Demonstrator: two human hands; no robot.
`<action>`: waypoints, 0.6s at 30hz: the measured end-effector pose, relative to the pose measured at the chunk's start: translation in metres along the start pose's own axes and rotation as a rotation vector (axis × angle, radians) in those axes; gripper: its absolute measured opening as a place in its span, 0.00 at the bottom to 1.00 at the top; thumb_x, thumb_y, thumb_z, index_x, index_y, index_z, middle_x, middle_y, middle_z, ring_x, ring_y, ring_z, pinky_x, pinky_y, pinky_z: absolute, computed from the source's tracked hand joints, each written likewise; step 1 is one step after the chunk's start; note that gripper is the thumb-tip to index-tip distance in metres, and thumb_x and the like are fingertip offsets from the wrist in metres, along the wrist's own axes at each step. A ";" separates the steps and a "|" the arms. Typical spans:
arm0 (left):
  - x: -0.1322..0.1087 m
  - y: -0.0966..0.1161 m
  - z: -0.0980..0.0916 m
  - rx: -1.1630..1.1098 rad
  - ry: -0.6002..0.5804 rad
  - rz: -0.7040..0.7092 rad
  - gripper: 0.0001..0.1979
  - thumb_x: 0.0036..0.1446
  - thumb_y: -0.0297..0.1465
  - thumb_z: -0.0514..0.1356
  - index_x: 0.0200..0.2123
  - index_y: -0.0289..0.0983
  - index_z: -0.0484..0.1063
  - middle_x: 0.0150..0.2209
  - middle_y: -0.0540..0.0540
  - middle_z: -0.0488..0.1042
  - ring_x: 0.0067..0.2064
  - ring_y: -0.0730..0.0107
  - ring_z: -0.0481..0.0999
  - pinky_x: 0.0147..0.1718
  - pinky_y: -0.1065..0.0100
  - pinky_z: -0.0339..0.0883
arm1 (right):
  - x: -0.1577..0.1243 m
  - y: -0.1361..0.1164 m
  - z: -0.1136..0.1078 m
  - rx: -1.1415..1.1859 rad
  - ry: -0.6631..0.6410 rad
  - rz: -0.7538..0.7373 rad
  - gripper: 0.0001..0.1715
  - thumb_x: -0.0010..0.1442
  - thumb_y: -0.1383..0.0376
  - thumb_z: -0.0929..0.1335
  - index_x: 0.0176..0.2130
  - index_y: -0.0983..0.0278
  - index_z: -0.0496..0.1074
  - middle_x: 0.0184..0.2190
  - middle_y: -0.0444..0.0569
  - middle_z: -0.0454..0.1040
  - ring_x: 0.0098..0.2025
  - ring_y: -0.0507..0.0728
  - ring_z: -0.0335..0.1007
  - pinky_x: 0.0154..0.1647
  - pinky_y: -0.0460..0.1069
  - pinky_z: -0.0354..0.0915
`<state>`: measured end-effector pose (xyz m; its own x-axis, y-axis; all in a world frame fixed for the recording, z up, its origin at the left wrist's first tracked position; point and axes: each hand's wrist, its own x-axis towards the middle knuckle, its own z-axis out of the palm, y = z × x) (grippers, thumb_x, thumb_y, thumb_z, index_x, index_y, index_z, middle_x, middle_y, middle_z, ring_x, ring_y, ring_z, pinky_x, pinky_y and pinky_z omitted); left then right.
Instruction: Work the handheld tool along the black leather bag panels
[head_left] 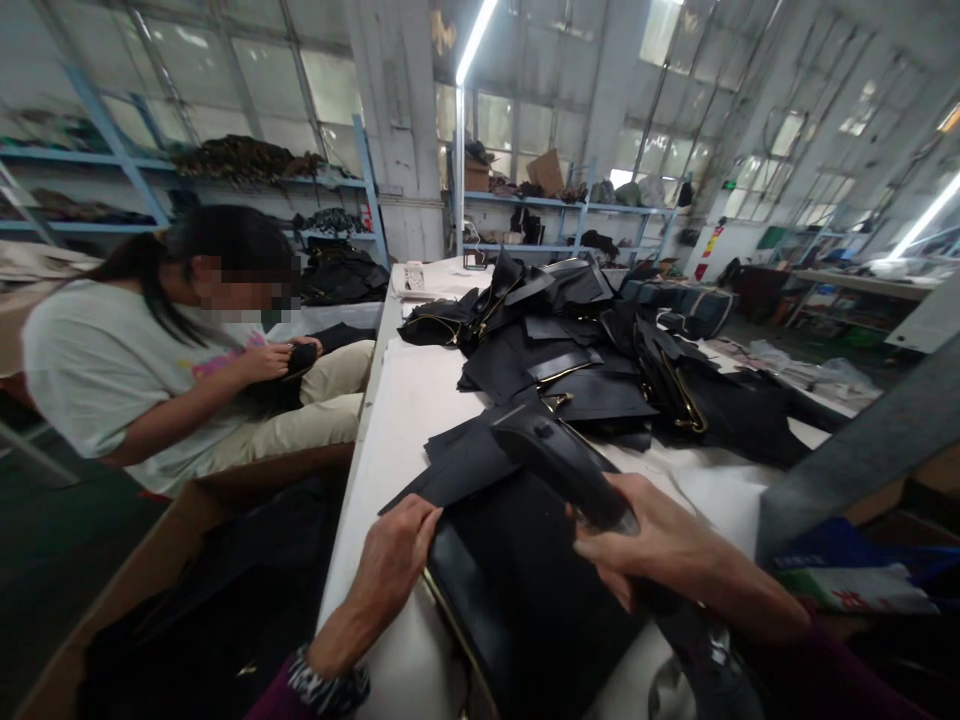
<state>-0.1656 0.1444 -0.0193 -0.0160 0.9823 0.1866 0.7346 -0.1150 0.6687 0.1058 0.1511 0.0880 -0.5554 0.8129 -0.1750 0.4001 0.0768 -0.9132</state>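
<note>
A black piece with a gold zipper (525,590) lies on the white table in front of me. My left hand (397,545) pinches its upper left corner, where several loose black pieces (469,460) rest against it. In my right hand (637,535) is a black handheld tool (559,460), its head pointing up and left over the black piece. The fingers are wrapped round the tool's grip. Farther back on the table rises a heap of black pieces with gold zippers (555,350).
At the left a seated person (150,370) holds a small black item. Below them stands a cardboard box (165,540) of black pieces. A grey metal post (862,450) slants up at the right. Blue shelves (510,200) line the back wall.
</note>
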 end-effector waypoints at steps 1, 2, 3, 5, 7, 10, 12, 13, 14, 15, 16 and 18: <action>0.003 0.003 0.005 0.063 -0.013 0.025 0.09 0.59 0.30 0.53 0.30 0.33 0.70 0.32 0.45 0.69 0.36 0.63 0.67 0.39 0.59 0.58 | -0.008 0.004 -0.007 -0.004 0.027 0.011 0.11 0.55 0.61 0.68 0.35 0.66 0.65 0.14 0.39 0.67 0.16 0.48 0.62 0.19 0.42 0.58; 0.007 0.008 0.012 0.113 -0.028 0.050 0.06 0.57 0.28 0.55 0.32 0.33 0.71 0.34 0.44 0.69 0.38 0.61 0.67 0.41 0.57 0.58 | -0.016 0.008 -0.013 -0.006 0.053 0.025 0.12 0.55 0.60 0.68 0.35 0.67 0.65 0.14 0.40 0.67 0.16 0.49 0.62 0.19 0.42 0.58; 0.012 0.013 0.019 0.149 -0.039 0.074 0.05 0.55 0.27 0.57 0.35 0.32 0.71 0.36 0.43 0.69 0.41 0.59 0.67 0.44 0.54 0.57 | -0.023 0.014 -0.019 -0.005 0.080 0.038 0.13 0.55 0.60 0.67 0.35 0.67 0.65 0.13 0.40 0.67 0.15 0.48 0.61 0.19 0.42 0.57; 0.028 0.023 0.035 0.172 -0.060 0.113 0.10 0.53 0.24 0.59 0.41 0.33 0.70 0.41 0.44 0.68 0.46 0.56 0.65 0.49 0.49 0.54 | -0.036 0.028 -0.027 0.016 0.122 0.073 0.14 0.56 0.58 0.67 0.36 0.67 0.65 0.13 0.40 0.66 0.16 0.48 0.60 0.19 0.42 0.56; 0.048 0.029 0.049 0.126 -0.095 0.135 0.13 0.54 0.23 0.58 0.44 0.34 0.69 0.44 0.44 0.68 0.50 0.56 0.64 0.51 0.47 0.53 | -0.046 0.042 -0.032 0.058 0.139 0.100 0.15 0.57 0.58 0.66 0.37 0.68 0.65 0.13 0.40 0.66 0.15 0.48 0.58 0.19 0.42 0.55; 0.082 0.033 0.059 -0.055 -0.197 0.137 0.10 0.57 0.26 0.57 0.43 0.35 0.70 0.44 0.45 0.70 0.48 0.60 0.68 0.50 0.49 0.58 | -0.056 0.059 -0.036 0.134 0.129 0.120 0.14 0.57 0.58 0.66 0.37 0.68 0.65 0.12 0.40 0.66 0.15 0.47 0.57 0.18 0.42 0.54; 0.098 0.034 0.054 -0.240 -0.304 0.122 0.10 0.59 0.31 0.56 0.43 0.35 0.70 0.41 0.46 0.72 0.43 0.63 0.72 0.46 0.54 0.64 | -0.059 0.065 -0.037 0.166 0.118 0.123 0.15 0.57 0.58 0.66 0.37 0.68 0.66 0.13 0.40 0.66 0.14 0.47 0.58 0.17 0.42 0.54; 0.103 0.034 0.050 -0.343 -0.359 0.105 0.12 0.60 0.33 0.55 0.44 0.35 0.70 0.40 0.46 0.73 0.41 0.65 0.73 0.43 0.57 0.67 | -0.059 0.066 -0.038 0.175 0.111 0.117 0.15 0.56 0.58 0.66 0.38 0.68 0.66 0.13 0.41 0.66 0.14 0.47 0.58 0.17 0.42 0.54; 0.106 0.035 0.045 -0.445 -0.407 0.081 0.13 0.61 0.35 0.54 0.46 0.35 0.69 0.39 0.46 0.74 0.38 0.66 0.75 0.40 0.58 0.69 | -0.059 0.066 -0.039 0.180 0.100 0.104 0.16 0.56 0.58 0.67 0.38 0.68 0.66 0.13 0.40 0.67 0.14 0.47 0.58 0.17 0.41 0.54; 0.108 0.036 0.040 -0.541 -0.446 0.052 0.15 0.61 0.36 0.53 0.47 0.34 0.68 0.37 0.47 0.75 0.35 0.68 0.75 0.38 0.60 0.70 | -0.057 0.065 -0.039 0.179 0.088 0.086 0.15 0.56 0.58 0.67 0.37 0.68 0.66 0.13 0.40 0.67 0.14 0.47 0.58 0.17 0.41 0.54; 0.108 0.037 0.036 -0.627 -0.472 0.020 0.16 0.61 0.37 0.53 0.48 0.34 0.67 0.36 0.47 0.75 0.33 0.69 0.76 0.36 0.61 0.70 | -0.055 0.063 -0.040 0.174 0.077 0.065 0.15 0.56 0.58 0.67 0.37 0.68 0.66 0.13 0.40 0.67 0.14 0.47 0.58 0.17 0.41 0.54; 0.106 0.038 0.030 -0.761 -0.494 -0.036 0.16 0.60 0.37 0.54 0.48 0.34 0.66 0.35 0.47 0.76 0.31 0.70 0.76 0.36 0.61 0.70 | -0.048 0.057 -0.039 0.169 0.052 0.032 0.14 0.55 0.59 0.67 0.35 0.68 0.66 0.13 0.40 0.66 0.14 0.47 0.59 0.17 0.41 0.54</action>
<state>-0.1189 0.2483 0.0043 0.3914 0.9185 -0.0562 0.0894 0.0228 0.9957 0.1841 0.1389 0.0585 -0.5042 0.8426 -0.1894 0.2861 -0.0440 -0.9572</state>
